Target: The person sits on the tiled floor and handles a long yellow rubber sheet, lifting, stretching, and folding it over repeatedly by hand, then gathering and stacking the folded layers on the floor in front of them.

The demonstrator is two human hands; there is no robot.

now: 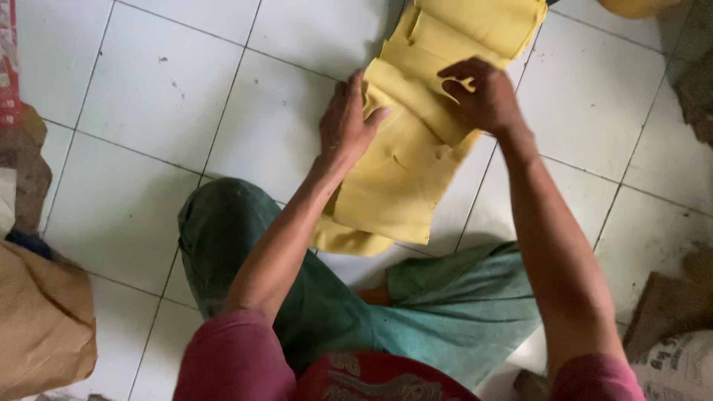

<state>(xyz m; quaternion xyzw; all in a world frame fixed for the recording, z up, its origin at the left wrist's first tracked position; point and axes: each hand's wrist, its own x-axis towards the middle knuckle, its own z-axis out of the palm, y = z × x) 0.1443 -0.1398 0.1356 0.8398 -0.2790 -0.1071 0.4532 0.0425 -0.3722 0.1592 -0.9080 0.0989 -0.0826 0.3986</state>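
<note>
Where hands (416,111) press, yellow cloth (416,141) is hidden.

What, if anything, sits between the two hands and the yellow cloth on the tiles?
Nothing visible does. The left hand lies flat on the yellow cloth at its left edge, and the right hand pinches a fold near its middle. Both touch it directly on the white tiled floor.

Folded yellow cloth (416,148), flat on floor
</note>
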